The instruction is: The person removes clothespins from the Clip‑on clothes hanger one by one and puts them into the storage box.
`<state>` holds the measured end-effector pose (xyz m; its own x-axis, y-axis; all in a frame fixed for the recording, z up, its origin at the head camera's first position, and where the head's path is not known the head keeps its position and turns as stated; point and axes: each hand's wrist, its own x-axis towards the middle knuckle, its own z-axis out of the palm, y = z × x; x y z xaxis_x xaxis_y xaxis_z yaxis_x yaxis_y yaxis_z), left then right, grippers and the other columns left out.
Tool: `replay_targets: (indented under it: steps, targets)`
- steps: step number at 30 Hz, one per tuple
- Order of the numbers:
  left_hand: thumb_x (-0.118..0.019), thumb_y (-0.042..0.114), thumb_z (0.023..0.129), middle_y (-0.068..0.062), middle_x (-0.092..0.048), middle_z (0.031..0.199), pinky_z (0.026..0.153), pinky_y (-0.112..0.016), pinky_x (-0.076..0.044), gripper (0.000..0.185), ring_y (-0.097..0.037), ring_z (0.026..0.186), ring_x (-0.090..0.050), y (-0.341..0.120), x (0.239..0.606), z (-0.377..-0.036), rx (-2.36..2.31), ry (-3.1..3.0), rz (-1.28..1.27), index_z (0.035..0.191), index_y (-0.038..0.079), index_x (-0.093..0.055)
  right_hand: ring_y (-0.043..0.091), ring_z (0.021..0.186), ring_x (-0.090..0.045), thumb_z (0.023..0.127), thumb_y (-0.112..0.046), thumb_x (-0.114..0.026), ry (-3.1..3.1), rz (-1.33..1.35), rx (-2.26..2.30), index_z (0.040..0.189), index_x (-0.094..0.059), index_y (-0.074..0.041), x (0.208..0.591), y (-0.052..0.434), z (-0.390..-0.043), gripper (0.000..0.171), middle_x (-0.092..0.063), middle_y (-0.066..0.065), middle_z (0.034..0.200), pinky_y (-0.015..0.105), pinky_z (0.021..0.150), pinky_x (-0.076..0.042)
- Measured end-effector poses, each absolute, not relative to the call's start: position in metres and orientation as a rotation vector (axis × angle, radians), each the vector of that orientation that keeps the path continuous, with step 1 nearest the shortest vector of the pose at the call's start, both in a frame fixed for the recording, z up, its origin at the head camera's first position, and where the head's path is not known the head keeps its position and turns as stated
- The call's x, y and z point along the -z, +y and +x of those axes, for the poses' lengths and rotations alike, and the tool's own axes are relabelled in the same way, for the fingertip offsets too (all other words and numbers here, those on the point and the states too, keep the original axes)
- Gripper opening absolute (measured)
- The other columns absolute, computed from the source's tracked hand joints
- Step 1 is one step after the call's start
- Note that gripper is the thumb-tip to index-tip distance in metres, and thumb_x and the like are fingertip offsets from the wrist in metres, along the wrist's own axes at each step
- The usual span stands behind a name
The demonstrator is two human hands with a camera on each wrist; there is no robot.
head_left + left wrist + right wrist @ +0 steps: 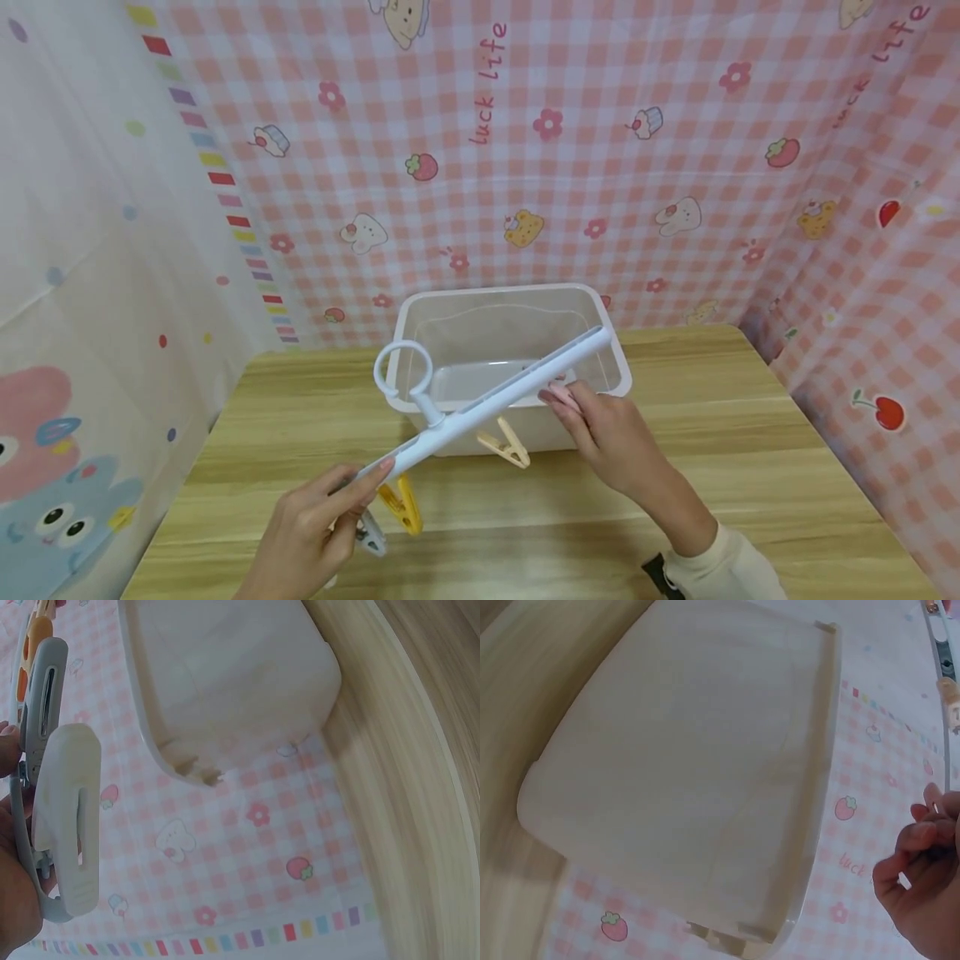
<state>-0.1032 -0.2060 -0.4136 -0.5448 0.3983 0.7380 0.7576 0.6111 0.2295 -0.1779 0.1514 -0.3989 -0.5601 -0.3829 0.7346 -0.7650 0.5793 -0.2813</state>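
Evidently, the head view shows the work at the pink clip [564, 397], which the right hand [611, 433] pinches between thumb and bent fingers just under the upper right part of the pale-blue clip hanger [495, 402]; whether the clip is fastened to the bar or free of it I cannot tell. The hanger is held up slantwise above the wooden tabletop [735, 475], partly in front of the translucent white bin [555, 429], its ring hook [427, 408] pointing up. The left hand [311, 521] is clamped round the lower end, forefinger laid along the bar, while a yellow clip [406, 508], a grey clip [371, 533] and a cream clip [517, 454] hang below. As I judge it, the next move calls for a steady left grip and a firm squeeze or small turn of the right fingers at the pink clip. The left wrist view catches only part of the left hand at the edge, closed about the hanger's end beside a white clip [71, 817], with the grey one next along. In the right wrist view, the right hand reaches in from the edge with fingers bent together near the bar, apart from the bin; what they pinch is largely hidden there.
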Motion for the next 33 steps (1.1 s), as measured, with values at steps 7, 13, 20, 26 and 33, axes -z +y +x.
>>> replay_targets:
  steps: [7, 13, 20, 26, 33]
  targets:
    - [-0.039, 0.028, 0.109, -0.004, -0.07, 0.088, 0.053, -0.003, -0.031, 0.041, 0.007, 0.061, -0.031, -0.204, 0.413, -0.103, 0.766, -2.171, -0.939, 0.134, 0.013, -0.068, 0.006, 0.048, -0.033, 0.111, -0.041, -0.029, -2.069, 0.801, -0.482, 0.086, -0.057, -0.007, 0.4, 0.149, -0.18, 0.051, -0.041, -0.005, 0.055, 0.02, 0.045, -0.027]
    - [-0.038, 0.031, 0.109, -0.002, -0.071, 0.089, 0.053, -0.003, -0.031, 0.042, 0.009, 0.063, -0.029, -0.204, 0.411, -0.101, 0.786, -2.208, -0.921, 0.137, 0.016, -0.066, 0.014, 0.044, -0.038, 0.111, -0.039, -0.032, -2.011, 0.788, -0.409, 0.087, -0.058, -0.005, 0.4, 0.15, -0.183, 0.049, -0.041, -0.002, 0.054, 0.027, 0.041, -0.03]
    - [-0.036, 0.03, 0.109, -0.001, -0.07, 0.09, 0.053, -0.002, -0.03, 0.044, 0.008, 0.061, -0.029, -0.203, 0.41, -0.1, 0.761, -2.206, -0.911, 0.133, 0.013, -0.069, -0.001, 0.052, -0.031, 0.111, -0.038, -0.034, -2.073, 0.877, -0.623, 0.086, -0.056, -0.007, 0.4, 0.151, -0.18, 0.045, -0.052, -0.004, 0.058, 0.014, 0.046, -0.028]
    - [-0.05, 0.005, 0.103, -0.003, -0.07, 0.089, 0.052, -0.003, -0.03, 0.037, 0.008, 0.062, -0.029, -0.204, 0.413, -0.101, 0.756, -2.185, -0.92, 0.135, 0.013, -0.067, -0.011, 0.06, -0.043, 0.104, -0.008, -0.054, -2.169, 0.978, -1.06, 0.086, -0.053, -0.01, 0.399, 0.15, -0.175, 0.018, -0.076, 0.006, 0.081, 0.008, 0.046, -0.026]
    - [-0.036, 0.027, 0.109, -0.003, -0.069, 0.087, 0.052, -0.003, -0.03, 0.043, 0.006, 0.06, -0.032, -0.202, 0.413, -0.102, 0.752, -2.159, -0.94, 0.134, 0.013, -0.068, -0.007, 0.067, -0.052, 0.101, 0.002, -0.052, -2.215, 0.995, -1.421, 0.093, -0.063, -0.004, 0.396, 0.147, -0.17, 0.015, -0.045, -0.003, 0.06, 0.016, 0.048, -0.035]
